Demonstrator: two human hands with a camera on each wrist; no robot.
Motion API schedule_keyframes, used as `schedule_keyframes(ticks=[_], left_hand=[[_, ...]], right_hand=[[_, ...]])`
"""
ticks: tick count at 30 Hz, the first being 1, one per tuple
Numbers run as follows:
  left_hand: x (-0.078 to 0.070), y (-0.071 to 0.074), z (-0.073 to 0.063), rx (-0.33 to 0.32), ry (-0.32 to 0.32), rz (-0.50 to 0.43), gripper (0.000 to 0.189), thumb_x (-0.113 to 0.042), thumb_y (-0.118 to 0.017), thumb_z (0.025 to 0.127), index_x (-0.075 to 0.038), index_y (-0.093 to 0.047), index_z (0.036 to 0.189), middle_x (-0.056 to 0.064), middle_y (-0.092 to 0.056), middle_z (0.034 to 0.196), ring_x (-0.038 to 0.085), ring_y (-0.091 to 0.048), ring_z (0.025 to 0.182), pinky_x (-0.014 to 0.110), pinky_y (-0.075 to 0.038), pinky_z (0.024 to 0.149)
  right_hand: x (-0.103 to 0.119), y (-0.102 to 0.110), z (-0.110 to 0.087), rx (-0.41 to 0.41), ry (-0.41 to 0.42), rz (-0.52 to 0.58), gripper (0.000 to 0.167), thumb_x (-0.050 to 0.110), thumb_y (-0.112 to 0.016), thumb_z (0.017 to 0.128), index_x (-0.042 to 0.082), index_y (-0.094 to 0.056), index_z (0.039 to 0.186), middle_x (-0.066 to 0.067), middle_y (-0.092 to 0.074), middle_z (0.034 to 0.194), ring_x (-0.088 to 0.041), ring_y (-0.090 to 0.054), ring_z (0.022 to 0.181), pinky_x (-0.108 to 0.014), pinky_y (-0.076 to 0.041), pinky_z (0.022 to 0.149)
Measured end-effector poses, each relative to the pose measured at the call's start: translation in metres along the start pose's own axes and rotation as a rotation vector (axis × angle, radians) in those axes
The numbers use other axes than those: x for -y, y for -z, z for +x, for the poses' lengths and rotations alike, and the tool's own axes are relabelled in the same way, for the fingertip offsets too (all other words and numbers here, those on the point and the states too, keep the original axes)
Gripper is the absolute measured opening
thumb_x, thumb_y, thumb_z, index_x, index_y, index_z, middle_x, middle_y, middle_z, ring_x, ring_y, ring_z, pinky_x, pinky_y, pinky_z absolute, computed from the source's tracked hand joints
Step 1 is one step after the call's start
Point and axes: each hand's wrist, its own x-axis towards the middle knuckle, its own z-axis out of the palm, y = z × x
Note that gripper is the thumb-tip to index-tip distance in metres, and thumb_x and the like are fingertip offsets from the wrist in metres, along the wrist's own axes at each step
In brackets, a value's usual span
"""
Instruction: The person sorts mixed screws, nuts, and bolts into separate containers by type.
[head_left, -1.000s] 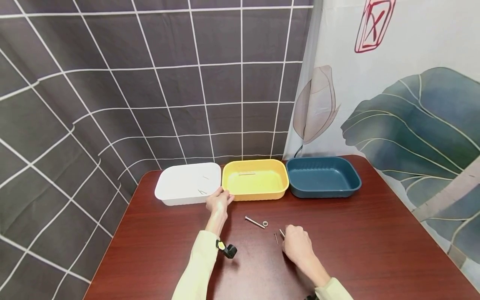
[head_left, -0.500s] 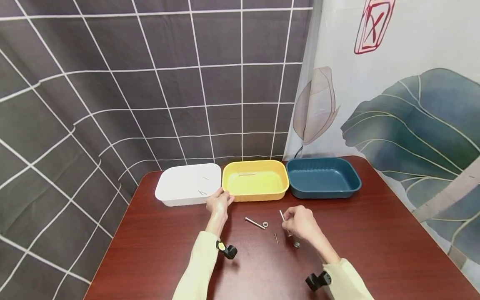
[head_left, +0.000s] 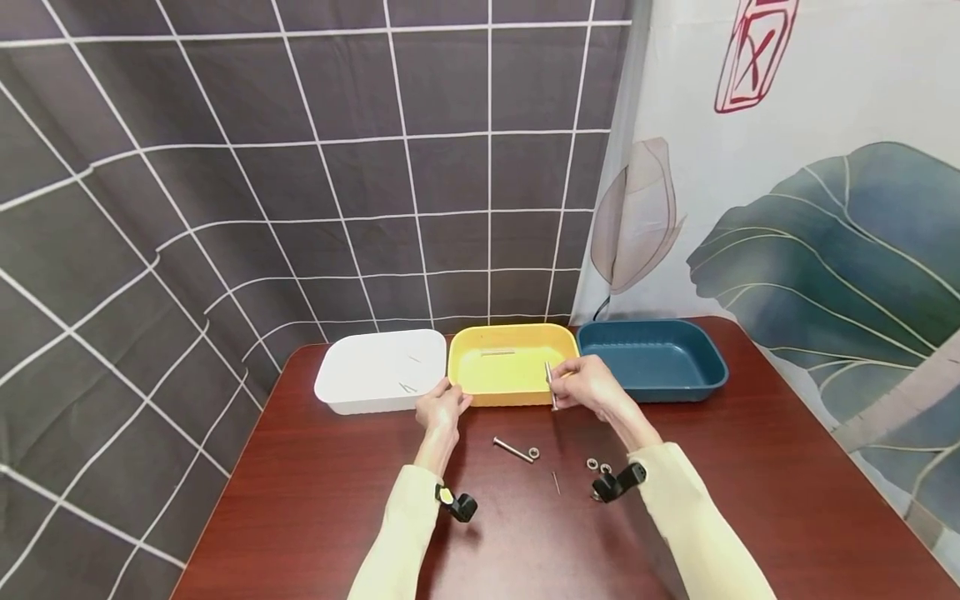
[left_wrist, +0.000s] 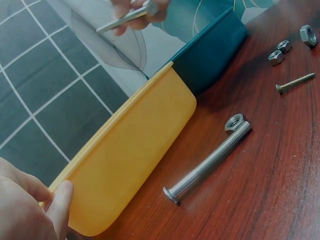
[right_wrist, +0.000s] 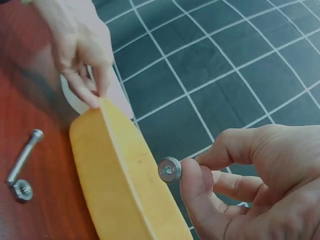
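My left hand (head_left: 441, 406) pinches the front left corner of the yellow bin (head_left: 487, 399), thumb outside the rim in the left wrist view. Between thumb and fingers of my right hand (head_left: 596, 386) is a metal bolt (head_left: 552, 390), held near the bin's front right edge; its round head (right_wrist: 170, 170) faces the right wrist camera. On the table, another bolt (left_wrist: 207, 162) lies against a hex nut (left_wrist: 236, 123). To their right are a small screw (left_wrist: 296, 83) and several nuts (left_wrist: 308, 36), partly under my right wrist in the head view.
A white bin (head_left: 360, 407) with a few thin screws (head_left: 407, 387) stands left of the yellow one. To its right is a dark blue bin (head_left: 675, 392). Long thin pieces (head_left: 497, 352) lie inside the yellow bin. Behind the brown table (head_left: 300, 517) hangs a grid-patterned curtain (head_left: 450, 175).
My right hand has lifted the bolt from the table and carried it forward to the yellow bin, uncovering nuts on the table. My left hand stays on the bin's corner.
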Motion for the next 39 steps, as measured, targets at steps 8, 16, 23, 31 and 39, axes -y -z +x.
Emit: schedule_keyframes(ticks=[8, 16, 23, 31, 39], left_hand=[[0.000, -0.001, 0.000, -0.001, -0.005, -0.004, 0.046, 0.014, -0.061, 0.085, 0.011, -0.059, 0.131, 0.032, -0.060, 0.125, 0.025, -0.073, 0.078, 0.029, -0.063, 0.072], [0.000, -0.002, 0.001, 0.006, 0.002, 0.010, 0.045, 0.012, -0.062, 0.086, 0.009, -0.060, 0.131, 0.031, -0.060, 0.124, 0.035, -0.071, 0.093, 0.029, -0.063, 0.073], [0.001, -0.003, 0.002, -0.004, -0.004, 0.018, 0.045, 0.012, -0.062, 0.086, 0.009, -0.060, 0.131, 0.032, -0.060, 0.124, 0.036, -0.071, 0.092, 0.029, -0.063, 0.072], [0.000, -0.003, 0.001, -0.006, -0.004, 0.022, 0.047, 0.011, -0.062, 0.085, 0.009, -0.060, 0.132, 0.030, -0.060, 0.125, 0.028, -0.073, 0.084, 0.028, -0.063, 0.072], [0.002, -0.001, 0.003, -0.008, -0.009, 0.022, 0.047, 0.012, -0.061, 0.085, 0.009, -0.060, 0.131, 0.031, -0.061, 0.124, 0.036, -0.071, 0.091, 0.028, -0.063, 0.072]], right_hand=[[0.008, 0.004, 0.033, -0.030, -0.103, 0.077, 0.027, -0.006, -0.060, 0.087, -0.017, -0.062, 0.111, -0.011, -0.064, 0.076, -0.012, -0.066, 0.060, -0.025, -0.062, 0.062], [0.010, 0.004, 0.049, -0.073, -0.134, 0.131, 0.027, -0.006, -0.060, 0.088, -0.016, -0.061, 0.112, -0.009, -0.063, 0.072, -0.011, -0.067, 0.056, -0.023, -0.061, 0.059], [0.010, 0.005, 0.056, -0.127, -0.148, 0.151, 0.027, -0.006, -0.061, 0.087, -0.015, -0.062, 0.112, -0.007, -0.064, 0.070, -0.010, -0.066, 0.054, -0.022, -0.061, 0.058], [0.008, 0.005, 0.060, -0.180, -0.163, 0.094, 0.029, 0.001, -0.062, 0.087, -0.010, -0.067, 0.114, -0.004, -0.067, 0.070, -0.007, -0.067, 0.054, -0.021, -0.061, 0.060], [0.006, 0.004, 0.060, -0.215, -0.143, 0.102, 0.035, 0.000, -0.059, 0.091, -0.008, -0.066, 0.123, -0.018, -0.071, 0.096, -0.008, -0.068, 0.063, -0.025, -0.062, 0.068]])
